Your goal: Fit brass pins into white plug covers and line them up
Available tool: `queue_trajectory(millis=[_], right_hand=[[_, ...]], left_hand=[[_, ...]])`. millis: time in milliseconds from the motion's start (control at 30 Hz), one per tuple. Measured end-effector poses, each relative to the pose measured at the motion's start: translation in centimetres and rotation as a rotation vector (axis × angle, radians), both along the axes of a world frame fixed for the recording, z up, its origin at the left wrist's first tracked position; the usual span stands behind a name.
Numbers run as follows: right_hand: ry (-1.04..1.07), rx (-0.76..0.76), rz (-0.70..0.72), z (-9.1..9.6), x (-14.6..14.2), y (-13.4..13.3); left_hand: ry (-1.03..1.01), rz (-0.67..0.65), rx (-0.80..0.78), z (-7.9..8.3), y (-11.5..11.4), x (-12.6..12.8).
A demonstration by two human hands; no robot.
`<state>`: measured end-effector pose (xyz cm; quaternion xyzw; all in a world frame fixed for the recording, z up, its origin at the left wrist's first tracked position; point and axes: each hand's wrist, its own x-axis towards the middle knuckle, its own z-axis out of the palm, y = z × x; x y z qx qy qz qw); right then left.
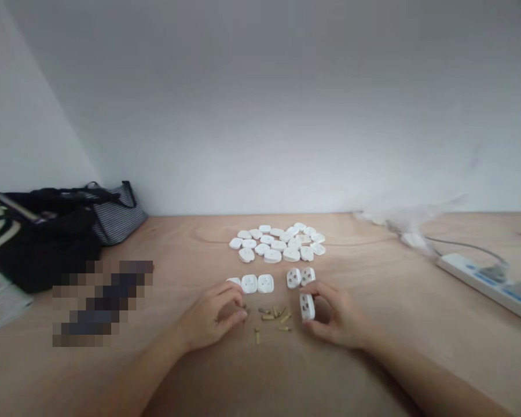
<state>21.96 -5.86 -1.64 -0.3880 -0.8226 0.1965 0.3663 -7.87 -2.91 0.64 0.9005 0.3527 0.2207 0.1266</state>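
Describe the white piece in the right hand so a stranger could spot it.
On the wooden table, just right of the scattered brass-coloured pieces, find the right hand. The white piece with holes is in its grip, unlike the two similar pieces just beyond.

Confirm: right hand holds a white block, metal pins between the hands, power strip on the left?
No, the head view shows the power strip on the right; the right hand holds a white block, with metal pins lying between it and the left hand.
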Motion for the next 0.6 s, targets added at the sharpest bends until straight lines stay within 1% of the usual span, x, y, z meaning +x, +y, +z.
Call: queue_trajectory(millis=[67,133,300,367,467,600], right_hand=[[-0.024,-0.032,-0.001,0.0,-0.2,-0.1],[-0.033,-0.051,-0.002,-0.1,-0.3,-0.2],[-0.023,-0.055,0.032,-0.4,-0.1,-0.3],[-0.029,-0.062,0.043,-0.5,0.0,-0.2],[-0.031,-0.088,0.039,-0.8,-0.1,-0.1],[-0.014,-0.157,-0.007,-1.0,-0.6,0.0]], left_hand=[[0.045,0.003,-0.048,0.2,-0.3,-0.1],[0.073,0.000,-0.093,0.0,-0.4,-0.1],[0.014,-0.002,-0.175,-1.1,-0.2,0.9],[-0.015,-0.008,-0.191,-1.4,-0.3,1.3],[-0.013,0.019,-0.195,-1.5,-0.6,1.7],[-0.019,0.043,-0.191,-1.7,-0.8,2.2]])
